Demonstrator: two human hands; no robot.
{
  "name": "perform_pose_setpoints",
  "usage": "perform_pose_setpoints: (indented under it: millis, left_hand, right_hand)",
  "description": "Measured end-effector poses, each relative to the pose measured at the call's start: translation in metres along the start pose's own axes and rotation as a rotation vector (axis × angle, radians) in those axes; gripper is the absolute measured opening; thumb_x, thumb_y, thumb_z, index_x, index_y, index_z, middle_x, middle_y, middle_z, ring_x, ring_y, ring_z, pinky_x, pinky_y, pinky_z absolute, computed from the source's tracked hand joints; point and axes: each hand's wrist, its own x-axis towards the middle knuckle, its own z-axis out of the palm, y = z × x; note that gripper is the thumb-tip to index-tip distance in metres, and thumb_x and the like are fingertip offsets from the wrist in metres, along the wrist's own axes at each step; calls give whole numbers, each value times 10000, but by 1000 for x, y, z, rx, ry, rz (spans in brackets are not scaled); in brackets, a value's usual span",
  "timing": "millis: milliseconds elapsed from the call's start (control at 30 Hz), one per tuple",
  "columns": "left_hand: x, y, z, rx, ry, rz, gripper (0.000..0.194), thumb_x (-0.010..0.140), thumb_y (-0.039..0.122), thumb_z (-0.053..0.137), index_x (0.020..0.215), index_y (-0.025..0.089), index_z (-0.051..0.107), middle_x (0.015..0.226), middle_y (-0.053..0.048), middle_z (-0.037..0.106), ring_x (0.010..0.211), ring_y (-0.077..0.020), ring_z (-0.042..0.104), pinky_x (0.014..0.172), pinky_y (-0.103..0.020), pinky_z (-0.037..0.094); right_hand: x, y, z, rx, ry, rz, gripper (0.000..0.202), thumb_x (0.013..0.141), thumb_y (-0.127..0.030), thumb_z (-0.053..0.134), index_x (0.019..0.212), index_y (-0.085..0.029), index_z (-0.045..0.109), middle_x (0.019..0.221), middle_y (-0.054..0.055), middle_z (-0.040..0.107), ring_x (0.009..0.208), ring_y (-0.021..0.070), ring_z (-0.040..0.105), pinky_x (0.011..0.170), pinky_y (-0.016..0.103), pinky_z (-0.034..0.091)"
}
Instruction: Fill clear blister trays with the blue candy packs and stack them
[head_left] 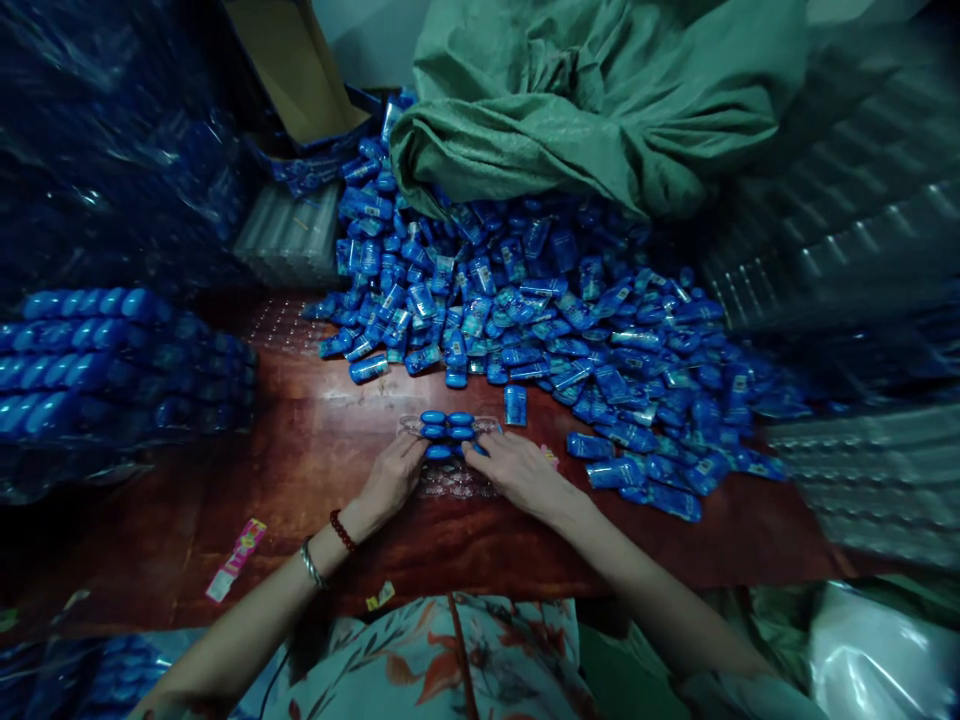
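A clear plastic tray point(456, 485) with moulded hollows lies on the table in front of me. Several small blue bottles point(448, 419) stand in its middle, in two short columns. My left hand point(397, 468) is at the tray's left side, fingers closed on a blue bottle point(439, 452) in the near row. From the right, my right hand point(517, 468) reaches in, its thumb and fingers closed on another blue bottle at the same row, which they mostly cover. One loose blue bottle point(515, 405) with a printed wrapper lies just beyond my right hand.
A large heap of wrapped blue bottles point(480, 290) spreads behind, below a green sack point(540, 150). Filled trays point(75, 360) are stacked at left. Empty clear trays stand stacked at back left point(289, 230) and right point(870, 490). A pink wrapper point(236, 560) lies near the front edge.
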Motion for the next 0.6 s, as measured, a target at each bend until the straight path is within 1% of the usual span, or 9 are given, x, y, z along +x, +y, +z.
perform_pose_setpoints:
  millis: [67, 167, 267, 333, 367, 400, 467, 533, 600]
  left_hand:
    - [1, 1, 0, 15, 6, -35, 317, 881, 59, 371, 1104, 146, 578, 1047, -123, 626, 1040, -219, 587, 923, -423, 512]
    - [-1, 2, 0, 13, 28, -79, 277, 890, 89, 395, 1091, 146, 577, 1038, -115, 628, 1011, -220, 596, 904, -425, 521]
    - [-5, 1, 0, 2, 29, -127, 225, 909, 172, 448, 1099, 159, 567, 1029, -97, 636, 978, -217, 603, 866, -403, 535]
    - [-6, 0, 0, 0, 33, -151, 216, 916, 207, 456, 1101, 165, 560, 1029, -91, 638, 972, -216, 603, 861, -398, 532]
    - [-7, -1, 0, 3, 36, -156, 217, 921, 207, 446, 1105, 166, 555, 1039, -93, 635, 981, -217, 601, 870, -402, 526]
    - [-8, -2, 0, 7, 37, -155, 223, 925, 197, 431, 1113, 167, 549, 1058, -98, 631, 998, -219, 598, 887, -409, 517]
    - [-8, -4, 0, 6, 33, -157, 246, 927, 174, 407, 1140, 172, 529, 1089, -104, 621, 1030, -221, 590, 916, -422, 498]
    - [-8, -4, 1, -13, 41, -194, 260, 923, 175, 414, 1168, 179, 501, 1086, -98, 620, 1018, -216, 597, 901, -415, 504]
    - [-8, -4, 2, -42, 63, -232, 252, 917, 195, 437, 1163, 175, 489, 1063, -90, 623, 983, -209, 608, 864, -390, 519]
  right_hand:
    - [1, -4, 1, -20, 43, 25, 287, 909, -99, 437, 1160, -160, 563, 926, 96, 614, 890, 195, 572, 787, 325, 460]
    - [0, -10, 13, -7, 159, 91, 340, 910, -114, 429, 1230, -160, 532, 1054, 131, 609, 929, 214, 571, 762, 334, 485]
    - [-2, -12, 31, 162, 320, 191, 379, 915, -117, 411, 1280, -179, 495, 1120, 115, 588, 993, 202, 565, 778, 302, 508]
    - [-3, -10, 41, 319, 402, 228, 355, 920, -116, 398, 1246, -188, 519, 1073, 93, 592, 981, 176, 573, 798, 276, 514]
    - [-3, -9, 44, 368, 413, 226, 354, 918, -105, 390, 1232, -192, 529, 1052, 87, 593, 970, 169, 576, 806, 273, 515]
    - [-2, -9, 45, 381, 403, 212, 369, 908, -82, 381, 1227, -191, 532, 1041, 87, 593, 968, 171, 575, 811, 280, 517]
    - [0, -8, 40, 313, 327, 180, 410, 879, -34, 368, 1232, -167, 528, 1032, 102, 594, 977, 196, 567, 797, 310, 524]
    - [3, -11, 28, 192, 210, 158, 411, 861, -10, 369, 1220, -130, 530, 1004, 119, 599, 963, 218, 561, 762, 330, 530]
    - [9, -16, 14, 87, 99, 131, 372, 864, -14, 385, 1187, -105, 545, 959, 118, 605, 919, 223, 562, 718, 322, 531]
